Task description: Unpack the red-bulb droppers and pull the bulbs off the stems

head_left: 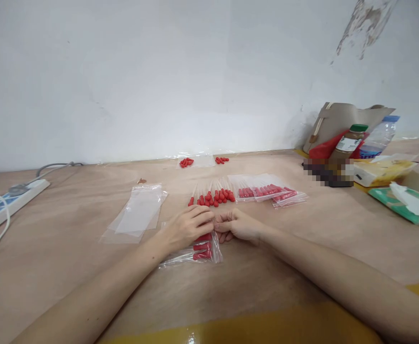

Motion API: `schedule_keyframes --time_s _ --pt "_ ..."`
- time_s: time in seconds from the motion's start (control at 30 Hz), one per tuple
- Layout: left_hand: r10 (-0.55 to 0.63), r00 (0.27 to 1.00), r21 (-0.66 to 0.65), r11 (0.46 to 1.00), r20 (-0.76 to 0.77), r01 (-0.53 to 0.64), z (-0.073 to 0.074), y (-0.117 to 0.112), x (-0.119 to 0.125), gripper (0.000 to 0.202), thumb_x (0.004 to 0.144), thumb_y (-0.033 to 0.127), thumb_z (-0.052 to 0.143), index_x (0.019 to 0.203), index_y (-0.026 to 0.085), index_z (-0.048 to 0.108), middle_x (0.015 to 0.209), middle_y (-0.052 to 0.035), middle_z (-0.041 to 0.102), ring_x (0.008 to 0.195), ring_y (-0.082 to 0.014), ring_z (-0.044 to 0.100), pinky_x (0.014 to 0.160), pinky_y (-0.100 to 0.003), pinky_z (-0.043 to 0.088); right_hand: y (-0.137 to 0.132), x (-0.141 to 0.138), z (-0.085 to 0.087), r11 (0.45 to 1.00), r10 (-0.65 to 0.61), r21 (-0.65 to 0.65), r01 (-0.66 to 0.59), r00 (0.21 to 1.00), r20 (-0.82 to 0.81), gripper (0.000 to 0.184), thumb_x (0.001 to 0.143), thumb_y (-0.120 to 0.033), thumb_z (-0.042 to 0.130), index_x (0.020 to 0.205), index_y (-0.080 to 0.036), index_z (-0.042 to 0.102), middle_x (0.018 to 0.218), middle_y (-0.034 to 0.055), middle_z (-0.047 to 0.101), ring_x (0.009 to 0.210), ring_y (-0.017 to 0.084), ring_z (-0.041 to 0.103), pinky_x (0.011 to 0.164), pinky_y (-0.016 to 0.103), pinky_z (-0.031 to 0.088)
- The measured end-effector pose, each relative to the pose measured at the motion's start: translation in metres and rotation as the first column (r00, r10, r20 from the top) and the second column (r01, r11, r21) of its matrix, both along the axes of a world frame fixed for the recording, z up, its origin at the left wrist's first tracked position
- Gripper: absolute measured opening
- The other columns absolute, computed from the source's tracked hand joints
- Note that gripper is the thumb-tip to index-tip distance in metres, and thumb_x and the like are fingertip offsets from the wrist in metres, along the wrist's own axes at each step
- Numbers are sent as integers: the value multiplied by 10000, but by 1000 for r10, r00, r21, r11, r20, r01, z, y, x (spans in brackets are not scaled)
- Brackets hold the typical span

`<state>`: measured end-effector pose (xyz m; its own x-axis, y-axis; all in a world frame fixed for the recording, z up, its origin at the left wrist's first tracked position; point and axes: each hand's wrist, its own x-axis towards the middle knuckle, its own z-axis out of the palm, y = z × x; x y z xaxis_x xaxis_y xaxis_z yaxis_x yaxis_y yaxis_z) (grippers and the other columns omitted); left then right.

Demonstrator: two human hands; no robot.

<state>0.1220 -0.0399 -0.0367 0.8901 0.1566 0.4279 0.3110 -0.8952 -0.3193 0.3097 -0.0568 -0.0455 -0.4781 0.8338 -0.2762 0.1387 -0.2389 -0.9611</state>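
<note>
A clear zip bag (214, 253) holding droppers with red rubber bulbs (202, 254) lies on the table in front of me. My left hand (189, 224) rests over its upper part with curled fingers, gripping the bag. My right hand (236, 225) meets it at the bag's right edge, thumb and fingers pinched together there. The fingertips hide part of the bag's edge. Just beyond my hands lies a row of loose red-bulb droppers (216, 195), their thin clear tubes pointing away. Filled bags of droppers (266, 188) overlap to the right of that row.
Flat clear bags (139, 210) are stacked at the left. Loose red bulbs (187, 162) lie near the wall. A white power strip (14, 203) with cables sits far left. At right stand a green-capped bottle (350, 141), a beige bag (338, 122) and tissue packs (402, 205).
</note>
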Motion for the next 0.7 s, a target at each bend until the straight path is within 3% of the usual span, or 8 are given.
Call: schedule_keyframes --time_s 0.17,0.47,0.6,0.7 --pt "-28 1000 10 1000 -14 28 4 -2 3 214 899 135 382 824 159 581 892 -50 637 961 -173 551 838 -315 479 -2 -6 6 997 -72 3 72 993 99 201 751 -104 448 566 -138 520 453 -25 552 432 62 528 441 157 383" --pt "-62 998 -21 998 -2 62 0 -2 3 187 898 131 388 793 129 543 864 -55 617 936 -168 552 775 -271 499 -1 -13 -9 959 -68 284 5 975 212 169 736 -153 479 607 -194 378 424 -73 474 367 83 483 340 171 366" --pt "-31 999 -56 998 44 33 -5 0 1 193 904 130 366 814 130 537 903 -64 611 914 -150 560 777 -266 504 -2 -14 -8 957 -87 290 25 975 203 170 771 -200 483 647 -197 367 459 -85 431 366 80 471 326 180 385" --pt "21 998 -64 998 63 -17 -4 0 1 195 903 131 366 810 134 536 900 -62 607 941 -153 554 809 -280 498 -4 -14 -2 980 -51 197 25 991 127 139 832 -241 435 706 -189 408 501 -75 457 414 75 491 382 183 427"
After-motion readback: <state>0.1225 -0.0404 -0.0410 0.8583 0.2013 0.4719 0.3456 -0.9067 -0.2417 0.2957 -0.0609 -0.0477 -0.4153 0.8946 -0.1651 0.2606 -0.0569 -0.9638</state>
